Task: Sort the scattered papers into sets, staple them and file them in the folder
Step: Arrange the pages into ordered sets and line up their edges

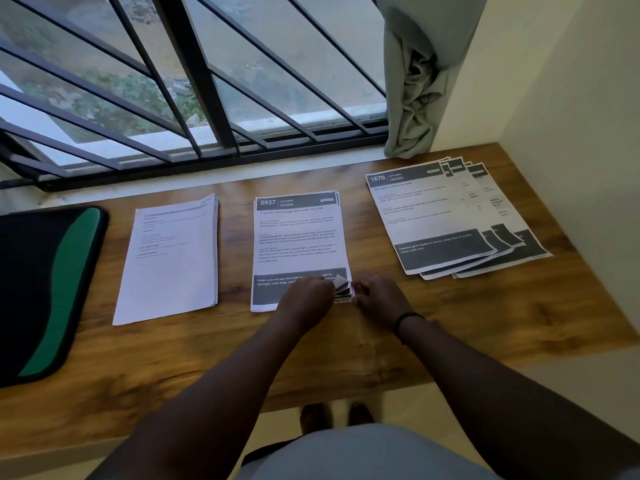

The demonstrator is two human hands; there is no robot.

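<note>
From the head camera, much of the small print is too blurred to read, and the folder (45,292), black with a green curved band, is cut off by the left edge of the frame where it lies flat on the wooden counter (346,344). The left stack (169,258) of mostly white sheets sits just right of the folder; its faint lines of text cannot be made out. The middle stack (299,240) is headed "2937 KITCHEN" with the title "Organize the storage area under the sink", and its dark bottom panel begins "Under-sink storage area", the rest hidden behind the hands. The right stack (446,216), fanned so that several sheets show at its edges, is headed "1670 KITCHEN" with a title that reads roughly "Peel garlic cloves for prep". The left hand (306,294) lies on the lower right part of the middle stack with its fingers curled, pinching the lifted bottom-right corners of the sheets. The right hand (379,294), a dark band on its wrist, is just beside that same corner with fingers curled at the paper's edge; whether it actually grips the sheets cannot be told. Both forearms reach forward over the counter's near edge.
</note>
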